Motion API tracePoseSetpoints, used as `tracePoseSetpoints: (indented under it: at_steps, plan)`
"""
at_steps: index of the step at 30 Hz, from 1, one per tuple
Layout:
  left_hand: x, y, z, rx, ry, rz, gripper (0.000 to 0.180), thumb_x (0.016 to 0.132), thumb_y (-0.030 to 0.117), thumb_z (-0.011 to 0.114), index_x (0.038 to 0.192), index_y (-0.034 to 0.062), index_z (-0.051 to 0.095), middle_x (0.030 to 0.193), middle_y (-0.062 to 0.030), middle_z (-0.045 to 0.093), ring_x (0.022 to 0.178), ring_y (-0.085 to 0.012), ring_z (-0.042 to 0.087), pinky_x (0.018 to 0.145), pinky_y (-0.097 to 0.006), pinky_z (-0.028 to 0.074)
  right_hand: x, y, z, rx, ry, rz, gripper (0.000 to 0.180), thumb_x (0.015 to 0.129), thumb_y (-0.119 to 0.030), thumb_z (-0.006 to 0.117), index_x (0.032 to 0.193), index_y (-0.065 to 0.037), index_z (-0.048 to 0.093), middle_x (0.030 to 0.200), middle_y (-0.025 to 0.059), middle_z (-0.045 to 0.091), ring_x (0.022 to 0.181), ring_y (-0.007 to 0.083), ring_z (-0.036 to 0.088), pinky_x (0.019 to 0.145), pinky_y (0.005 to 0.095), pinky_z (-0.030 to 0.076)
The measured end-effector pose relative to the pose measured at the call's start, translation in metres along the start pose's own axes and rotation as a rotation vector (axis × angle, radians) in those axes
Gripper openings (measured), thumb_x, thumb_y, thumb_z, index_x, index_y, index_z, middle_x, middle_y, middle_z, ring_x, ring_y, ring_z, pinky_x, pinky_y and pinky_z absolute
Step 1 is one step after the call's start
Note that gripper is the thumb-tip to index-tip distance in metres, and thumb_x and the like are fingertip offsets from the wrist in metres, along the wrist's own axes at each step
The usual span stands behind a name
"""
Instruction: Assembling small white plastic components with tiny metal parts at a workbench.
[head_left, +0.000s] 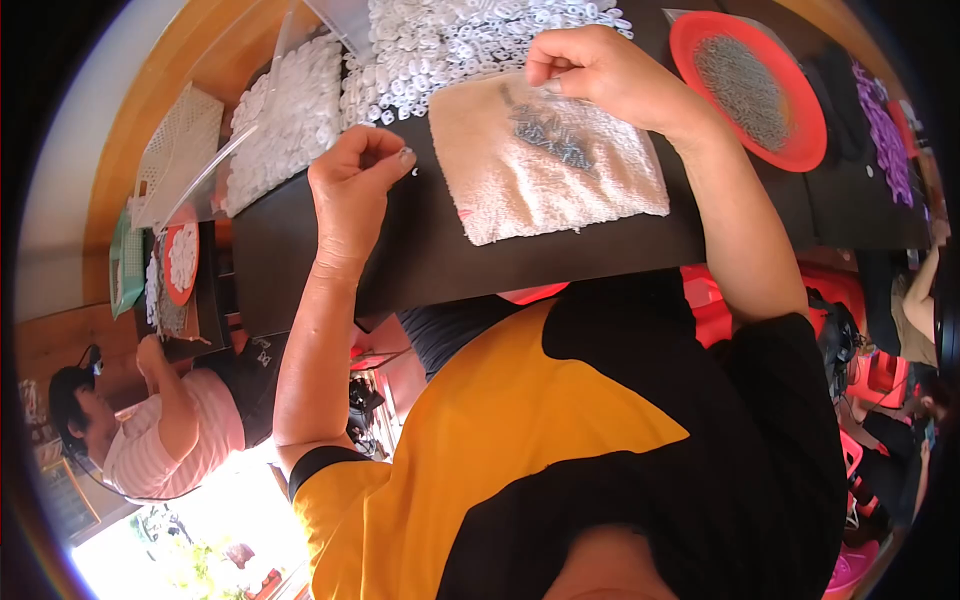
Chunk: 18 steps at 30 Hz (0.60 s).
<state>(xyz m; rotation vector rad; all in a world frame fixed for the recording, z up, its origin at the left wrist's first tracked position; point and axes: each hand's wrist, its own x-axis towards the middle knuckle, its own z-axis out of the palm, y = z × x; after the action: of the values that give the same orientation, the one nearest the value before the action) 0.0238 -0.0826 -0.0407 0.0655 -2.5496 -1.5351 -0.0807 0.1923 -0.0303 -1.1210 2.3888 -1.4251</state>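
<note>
My left hand (350,190) is closed in a pinch above the dark table, left of a cream towel (465,180). Whatever sits between its fingertips is too small to make out. A tiny white bit (415,173) lies just beside those fingers. Over the towel's far edge, my right hand (605,75) has thumb and fingers pressed together, their contents hidden. A small heap of grey metal pins, resembling nails, (553,137) rests on the towel, below the right fingers. Beyond the towel spreads a large pile of small white plastic pieces with holes (430,60).
More white pieces (285,120) are massed at the left, beside a clear plastic sheet or bin wall. A red plate (812,140) of grey pins stands at the right, near a purple chain-like strand (880,135). Another person (170,430) sits at the left; others are at the right.
</note>
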Motion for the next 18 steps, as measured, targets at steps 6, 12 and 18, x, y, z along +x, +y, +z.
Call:
tracePoseSetpoints:
  at_steps: [6,12,18]
  plan:
    - [0.026,0.020,0.046,0.228,-0.084,0.449,0.015,0.077,0.001,0.069,0.092,0.0030,0.068,0.081,-0.0070,0.061,0.068,-0.0157,0.059,0.064,-0.026,0.047,0.001,-0.009,-0.001,0.134,-0.053,0.022,0.020,0.079,0.004,0.055,0.098,0.000,0.061,0.092,0.0012,0.061,0.085,0.0082,0.055,0.076,0.0232,0.045]
    - [0.026,0.047,0.072,-0.109,-0.128,0.266,0.011,0.078,0.001,0.070,0.088,0.0003,0.066,0.080,-0.0077,0.060,0.065,-0.0164,0.060,0.062,-0.028,0.049,0.001,-0.011,0.001,0.223,0.001,0.041,0.022,0.082,0.003,0.054,0.102,0.002,0.062,0.095,0.0029,0.062,0.090,0.0087,0.058,0.081,0.0230,0.047]
    - [0.025,0.051,0.074,0.018,-0.084,0.530,0.009,0.081,0.000,0.069,0.089,-0.0006,0.065,0.079,-0.0065,0.062,0.067,-0.0136,0.061,0.064,-0.026,0.050,0.000,-0.016,-0.001,0.330,0.031,0.031,0.024,0.080,0.004,0.055,0.103,0.003,0.062,0.096,0.0050,0.064,0.092,0.0111,0.061,0.085,0.0249,0.050]
